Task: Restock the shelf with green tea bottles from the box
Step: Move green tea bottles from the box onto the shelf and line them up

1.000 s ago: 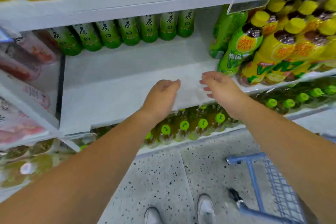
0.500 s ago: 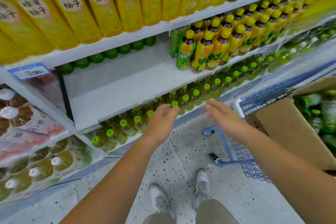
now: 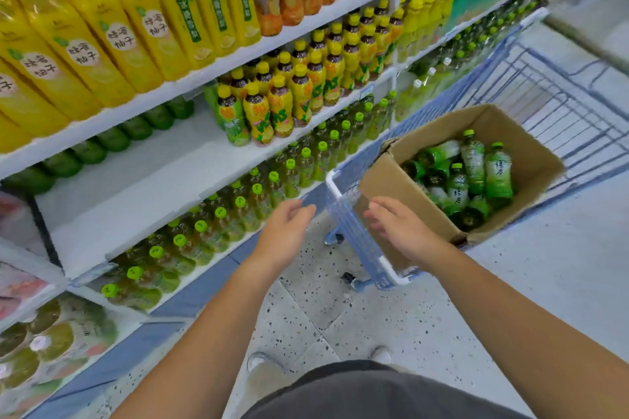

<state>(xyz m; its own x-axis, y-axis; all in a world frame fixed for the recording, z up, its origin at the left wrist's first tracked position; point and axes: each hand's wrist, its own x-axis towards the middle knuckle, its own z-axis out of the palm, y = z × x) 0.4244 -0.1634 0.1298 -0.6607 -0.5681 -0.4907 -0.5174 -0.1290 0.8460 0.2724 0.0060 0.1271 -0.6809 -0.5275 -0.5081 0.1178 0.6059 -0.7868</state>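
An open cardboard box sits in a blue cart at the right, with several green tea bottles lying and standing inside. A row of green tea bottles stands at the back of a white shelf, whose front part is bare. My left hand hovers over the floor in front of the shelves, fingers relaxed and holding nothing. Just short of the box's near wall, my right hand is also held out with loose fingers and nothing in it.
Yellow drink bottles fill the shelf above. Yellow-capped bottles stand to the right of the bare space. Green-capped bottles line the shelf below. Speckled floor lies between the shelves and the cart.
Both hands have drawn back from the bare shelf and swung right toward the cart. The view has turned right, bringing the whole box of bottles into sight.
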